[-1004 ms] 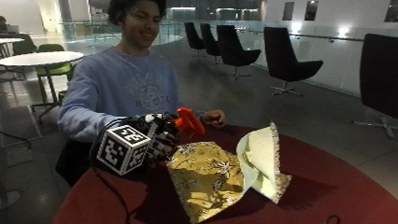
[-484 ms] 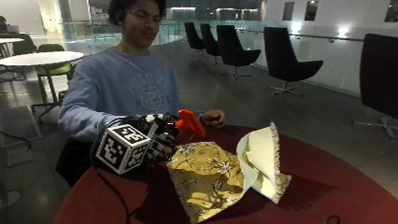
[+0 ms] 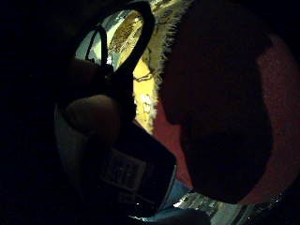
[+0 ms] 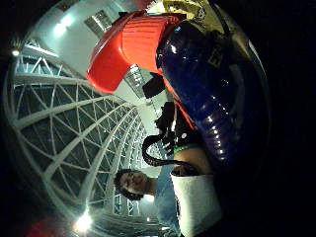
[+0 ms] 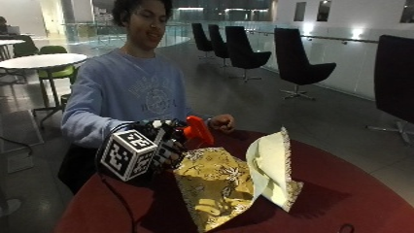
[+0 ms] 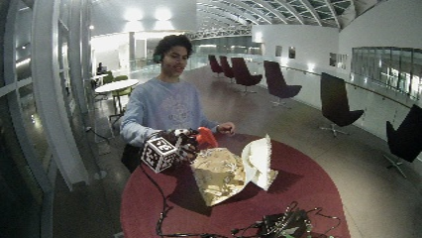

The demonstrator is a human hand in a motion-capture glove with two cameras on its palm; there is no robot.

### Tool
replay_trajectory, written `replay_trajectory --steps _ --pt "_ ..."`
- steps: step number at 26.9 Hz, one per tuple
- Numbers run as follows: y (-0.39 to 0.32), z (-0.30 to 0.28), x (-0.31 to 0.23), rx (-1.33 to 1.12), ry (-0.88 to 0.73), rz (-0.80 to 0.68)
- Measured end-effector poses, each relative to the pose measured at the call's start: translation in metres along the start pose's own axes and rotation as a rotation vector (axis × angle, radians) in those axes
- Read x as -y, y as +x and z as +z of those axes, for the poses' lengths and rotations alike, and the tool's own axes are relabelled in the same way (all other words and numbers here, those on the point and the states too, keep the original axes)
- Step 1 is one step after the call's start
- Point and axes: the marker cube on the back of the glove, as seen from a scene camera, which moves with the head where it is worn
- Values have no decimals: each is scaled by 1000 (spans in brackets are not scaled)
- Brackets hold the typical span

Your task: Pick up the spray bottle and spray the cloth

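My gloved right hand [image 5: 165, 145] grips a spray bottle [image 5: 196, 130] above the near left of the round red table [image 5: 343, 194]. Its orange-red spray head points towards the cloth [image 5: 213, 187]. The thumb side palm view shows the red head [image 4: 131, 49] and the dark blue body [image 4: 205, 98] close against the palm. The cloth is yellow with a floral pattern and a fringed edge, and its right part [image 5: 271, 165] is folded up so the cream underside shows. In the little finger side view the bottle's label [image 3: 133, 173] lies just before the cloth [image 3: 140, 79]. In the wide view the hand [image 6: 179, 145] holds the bottle [image 6: 204, 137] just left of the cloth [image 6: 221, 173].
The person's bare left hand [image 5: 222, 122] rests on the table's far edge behind the bottle. A tangle of cables and a small device [image 6: 284, 225] lies at the table's near edge. Black chairs [image 5: 298, 63] stand well behind.
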Motion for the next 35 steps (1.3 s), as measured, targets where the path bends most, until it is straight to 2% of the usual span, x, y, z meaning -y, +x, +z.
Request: replay_trajectory --steps 9,18,24,29,35 --pt "-3 2 0 -10 11 -11" --pt "-20 29 2 35 15 -58" --pt "-68 70 13 172 98 -341" --pt "-120 132 42 158 101 -612" --pt "-141 232 90 140 76 -740"
